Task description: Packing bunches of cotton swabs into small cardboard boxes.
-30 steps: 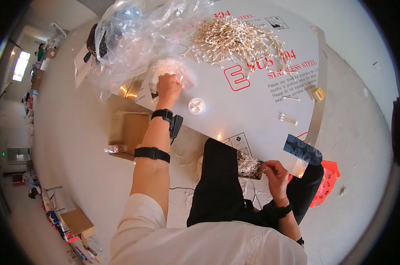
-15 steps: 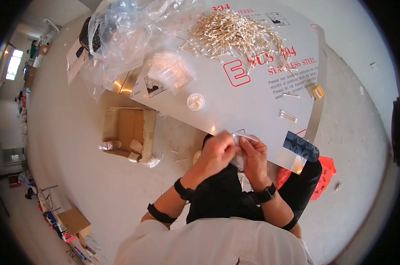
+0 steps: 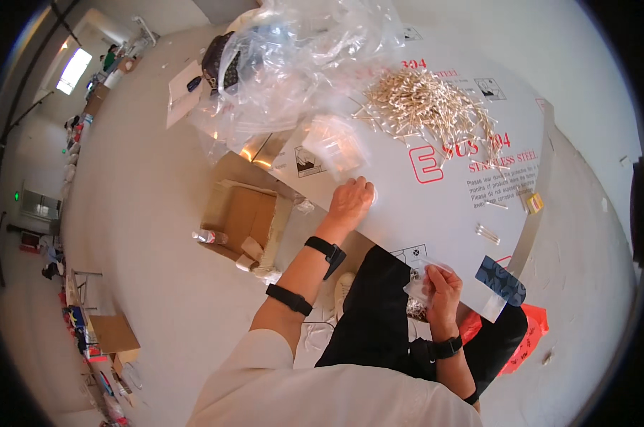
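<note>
My left hand [image 3: 352,202] is at the left edge of the metal-sheet tabletop, its fingers bent and closed over a small round white tub [image 3: 374,195]. Most of the tub is hidden beneath the hand. Close to my lap, my right hand [image 3: 444,290] pinches a small clear plastic bag [image 3: 417,287] between thumb and fingers. Just beyond the left hand lies a stack of clear plastic bags [image 3: 336,144]. A large heap of cotton swabs [image 3: 428,105] is spread at the far side of the table, and several loose swabs [image 3: 487,233] lie to the right.
A large clear plastic sheet [image 3: 300,64] covers the far left. An open cardboard box [image 3: 240,224] with a bottle stands on the floor at left. A small yellow box [image 3: 534,203] and a dark patterned card [image 3: 501,280] lie near the right edge; red plastic [image 3: 528,334] is below.
My left hand has left the right hand and reached forward-left to the round tub. The right hand keeps the plastic bag near my lap. The whole view has shifted.
</note>
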`<act>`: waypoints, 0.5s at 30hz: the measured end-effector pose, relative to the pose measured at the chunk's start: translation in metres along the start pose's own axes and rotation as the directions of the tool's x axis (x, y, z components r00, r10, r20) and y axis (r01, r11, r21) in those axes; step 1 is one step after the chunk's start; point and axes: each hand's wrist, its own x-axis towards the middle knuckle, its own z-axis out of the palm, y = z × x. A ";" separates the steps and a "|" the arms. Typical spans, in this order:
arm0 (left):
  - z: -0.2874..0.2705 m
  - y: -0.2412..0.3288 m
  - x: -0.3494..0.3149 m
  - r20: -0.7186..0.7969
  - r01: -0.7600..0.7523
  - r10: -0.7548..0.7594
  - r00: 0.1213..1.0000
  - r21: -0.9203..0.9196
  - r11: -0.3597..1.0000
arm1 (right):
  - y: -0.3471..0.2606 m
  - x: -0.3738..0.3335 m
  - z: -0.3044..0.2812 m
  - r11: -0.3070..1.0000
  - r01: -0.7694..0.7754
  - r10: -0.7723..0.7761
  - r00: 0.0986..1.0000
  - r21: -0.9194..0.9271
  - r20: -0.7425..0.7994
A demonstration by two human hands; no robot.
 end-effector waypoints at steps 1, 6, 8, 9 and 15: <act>0.000 0.001 0.002 -0.008 0.005 -0.005 1.000 0.008 1.000 | 0.000 -0.001 -0.002 1.000 0.005 -0.005 1.000 0.001 0.012; 0.000 -0.001 0.004 0.096 0.120 -0.109 0.989 -0.123 0.985 | -0.005 -0.006 -0.009 0.999 -0.024 0.021 0.997 -0.044 -0.076; 0.002 0.006 0.006 0.089 0.106 -0.097 0.991 -0.111 0.988 | -0.007 -0.007 -0.012 0.999 -0.022 0.018 0.997 -0.047 -0.071; 0.002 0.010 0.008 0.086 0.094 -0.085 0.993 -0.098 0.991 | -0.009 -0.007 -0.014 0.998 -0.023 0.020 0.998 -0.050 -0.067; -0.001 0.010 0.014 0.078 0.090 -0.081 0.994 -0.111 0.990 | -0.016 -0.013 -0.024 0.997 0.017 -0.019 1.000 -0.072 -0.024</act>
